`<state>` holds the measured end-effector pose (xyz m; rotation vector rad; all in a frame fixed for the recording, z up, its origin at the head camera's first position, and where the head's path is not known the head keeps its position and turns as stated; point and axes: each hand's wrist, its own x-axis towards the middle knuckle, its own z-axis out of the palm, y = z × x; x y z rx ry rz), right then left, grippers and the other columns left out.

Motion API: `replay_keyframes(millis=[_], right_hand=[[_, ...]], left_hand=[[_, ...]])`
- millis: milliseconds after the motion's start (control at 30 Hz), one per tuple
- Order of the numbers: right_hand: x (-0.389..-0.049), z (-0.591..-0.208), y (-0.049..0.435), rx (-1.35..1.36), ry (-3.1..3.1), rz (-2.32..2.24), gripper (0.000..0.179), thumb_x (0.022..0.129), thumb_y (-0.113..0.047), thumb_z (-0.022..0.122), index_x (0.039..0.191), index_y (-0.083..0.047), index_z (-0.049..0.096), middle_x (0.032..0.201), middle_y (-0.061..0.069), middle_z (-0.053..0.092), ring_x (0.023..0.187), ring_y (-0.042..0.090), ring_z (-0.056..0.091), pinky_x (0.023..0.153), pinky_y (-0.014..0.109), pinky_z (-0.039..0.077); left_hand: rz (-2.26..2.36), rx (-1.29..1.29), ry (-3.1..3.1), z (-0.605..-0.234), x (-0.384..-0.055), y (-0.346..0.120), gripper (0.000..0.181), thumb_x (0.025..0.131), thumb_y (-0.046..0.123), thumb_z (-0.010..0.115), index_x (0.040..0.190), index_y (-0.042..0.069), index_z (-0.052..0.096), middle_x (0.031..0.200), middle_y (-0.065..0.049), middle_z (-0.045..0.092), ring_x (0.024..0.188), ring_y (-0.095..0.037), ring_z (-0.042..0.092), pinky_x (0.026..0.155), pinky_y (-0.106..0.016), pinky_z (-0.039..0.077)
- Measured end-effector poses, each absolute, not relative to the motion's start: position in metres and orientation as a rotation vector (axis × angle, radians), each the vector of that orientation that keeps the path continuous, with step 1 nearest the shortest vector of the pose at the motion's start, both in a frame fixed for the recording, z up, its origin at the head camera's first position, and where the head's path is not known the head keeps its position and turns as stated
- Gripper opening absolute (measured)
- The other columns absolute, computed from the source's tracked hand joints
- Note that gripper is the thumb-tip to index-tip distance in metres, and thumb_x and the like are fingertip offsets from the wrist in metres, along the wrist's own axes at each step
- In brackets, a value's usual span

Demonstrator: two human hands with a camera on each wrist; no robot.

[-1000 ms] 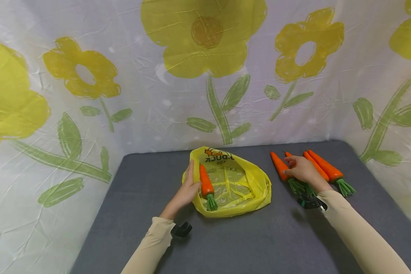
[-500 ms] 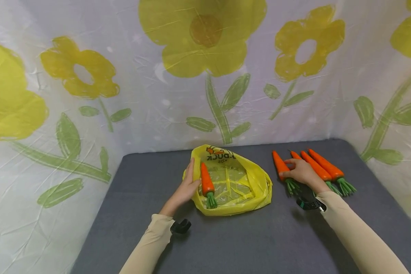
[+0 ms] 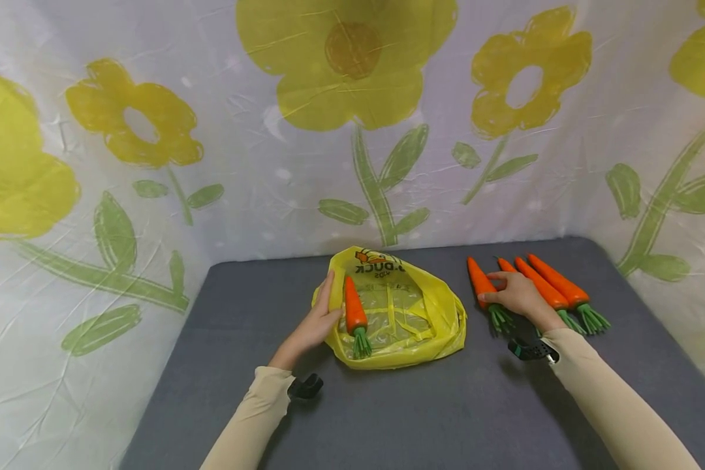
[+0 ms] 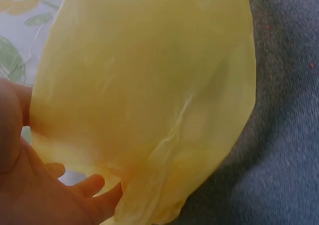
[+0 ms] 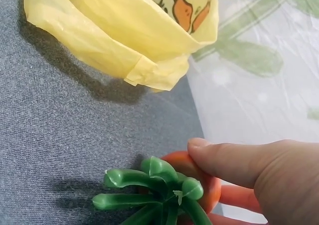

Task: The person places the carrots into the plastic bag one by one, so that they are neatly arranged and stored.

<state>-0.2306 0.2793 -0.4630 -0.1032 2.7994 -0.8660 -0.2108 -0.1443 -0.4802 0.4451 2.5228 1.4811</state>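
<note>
A yellow plastic bag (image 3: 440,320) with a duck print lies on the table, its mouth wide. One toy carrot (image 3: 355,313) with a green top lies inside along its left wall. My left hand (image 3: 313,326) holds that wall, thumb on the inner side and fingers outside. In the left wrist view, the bag's thin sheet (image 4: 149,85) covers part of the fingers. To the right of the bag, my right hand (image 3: 518,295) grips another toy carrot (image 3: 480,277) near its thick end, thumb on the near side. Its green plastic top (image 5: 162,185) fills the lower right wrist view.
Beside the right hand lie three more carrots, including the outermost carrot (image 3: 558,282); the hand partly covers the nearest of them. A dark grey cloth (image 3: 411,418) covers the table. A white curtain (image 3: 258,196) with yellow flowers hangs around its back and sides.
My right hand has settled on the leftmost carrot of the group, thumb and fingers around it. The carrot beside it has shifted a little right. The left hand stays at the bag.
</note>
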Motion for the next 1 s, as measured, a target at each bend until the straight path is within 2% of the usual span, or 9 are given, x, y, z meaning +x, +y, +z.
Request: replay_keyframes(millis=[300, 700, 900, 1000], right_hand=[[-0.230, -0.463, 0.280, -0.088, 2.783, -0.883, 0.070, 0.090, -0.036, 0.071, 0.143, 0.005, 0.048, 0.124, 0.032, 0.062, 0.109, 0.043, 0.061, 0.082, 0.047, 0.054], [-0.231, -0.464, 0.281, -0.115, 2.798, -0.888, 0.071, 0.090, -0.035, 0.072, 0.142, 0.006, 0.048, 0.116, 0.029, 0.065, 0.094, 0.034, 0.065, 0.069, 0.034, 0.051], [-0.230, -0.464, 0.281, -0.102, 2.781, -0.902, 0.072, 0.090, -0.036, 0.072, 0.143, 0.005, 0.047, 0.121, 0.031, 0.063, 0.099, 0.037, 0.064, 0.071, 0.037, 0.053], [-0.229, -0.464, 0.280, -0.099, 2.772, -0.919, 0.072, 0.090, -0.036, 0.072, 0.144, 0.005, 0.047, 0.124, 0.032, 0.061, 0.098, 0.036, 0.064, 0.070, 0.036, 0.053]], left_hand=[[1.432, 0.477, 2.545, -0.478, -0.210, -0.153, 0.084, 0.093, -0.002, 0.041, 0.161, 0.015, -0.006, 0.168, -0.014, -0.006, 0.155, -0.033, -0.003, 0.123, -0.059, 0.010], [1.406, 0.473, 2.508, -0.481, -0.212, -0.160, 0.086, 0.089, -0.009, 0.037, 0.160, 0.013, -0.008, 0.167, -0.014, -0.011, 0.155, -0.032, -0.006, 0.124, -0.056, 0.007], [1.364, 0.465, 2.463, -0.449, -0.197, -0.155, 0.082, 0.090, -0.009, 0.036, 0.158, 0.002, -0.009, 0.165, -0.022, -0.011, 0.154, -0.038, -0.007, 0.123, -0.059, 0.007], [1.353, 0.462, 2.460, -0.444, -0.193, -0.155, 0.081, 0.092, -0.007, 0.037, 0.158, 0.003, -0.008, 0.165, -0.022, -0.010, 0.154, -0.038, -0.007, 0.123, -0.059, 0.008]])
